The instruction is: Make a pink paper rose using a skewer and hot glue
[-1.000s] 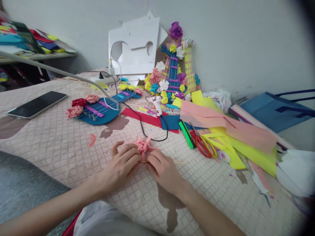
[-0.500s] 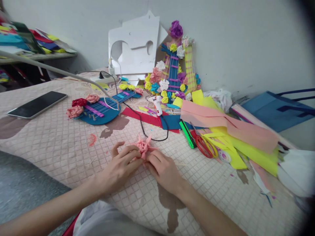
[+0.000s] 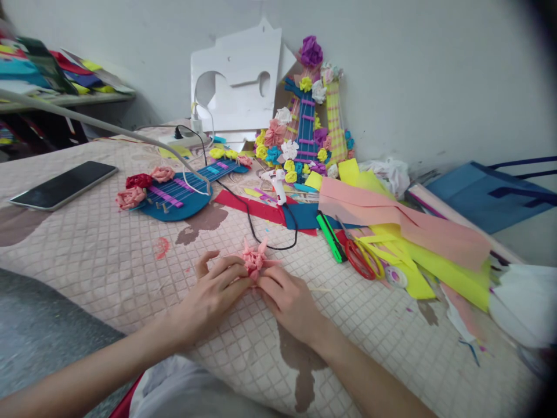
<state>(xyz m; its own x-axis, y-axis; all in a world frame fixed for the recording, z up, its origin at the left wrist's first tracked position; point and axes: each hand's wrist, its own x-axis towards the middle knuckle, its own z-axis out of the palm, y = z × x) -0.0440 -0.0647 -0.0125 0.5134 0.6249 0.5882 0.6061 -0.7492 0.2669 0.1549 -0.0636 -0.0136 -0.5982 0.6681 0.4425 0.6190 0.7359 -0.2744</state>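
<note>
A pink paper flower (image 3: 253,259) with pointed, twisted petals is held between my two hands, low over the quilted tablecloth. My left hand (image 3: 220,290) pinches its left and lower side, with one finger raised away from it. On the other side, the fingers of my right hand (image 3: 287,296) close on its lower right petals. The fingertips hide the flower's underside. A thin pale stick (image 3: 319,289) pokes out beyond my right hand; whether it joins the flower I cannot tell.
Ahead lie a white glue gun (image 3: 276,184) with a black cord and a blue toy guitar (image 3: 178,197) with paper roses. A phone (image 3: 65,184) rests at left. Right of my hands are a green cutter (image 3: 331,237), red scissors (image 3: 362,259) and pink paper (image 3: 400,223).
Both hands stay on the pink flower in nearly the same place. The fingers of my right hand have shifted slightly against its petals.
</note>
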